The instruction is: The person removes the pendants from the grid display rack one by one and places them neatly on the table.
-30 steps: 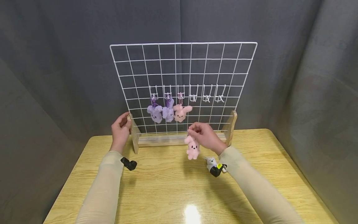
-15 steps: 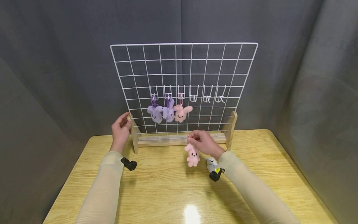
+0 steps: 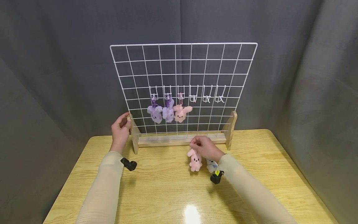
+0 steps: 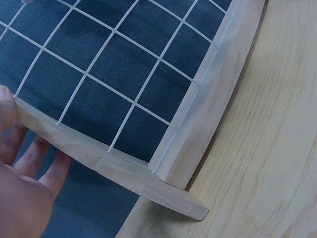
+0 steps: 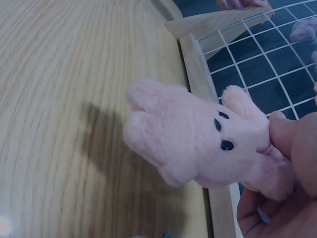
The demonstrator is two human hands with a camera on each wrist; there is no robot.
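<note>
Right hand pinching pink plush bunny, dangling just above tabletop; left hand gripping wooden post of wire grid rack, fingers curling behind.

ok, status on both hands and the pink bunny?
Left hand grips the rack's wooden post. Right hand pinches pink bunny by its top, just above the table. White plush lies beside it.

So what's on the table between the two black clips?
In the head view, only bare wooden table lies between the left black clip and the right black clip. The pink bunny hangs from the right hand just behind that stretch.
</note>
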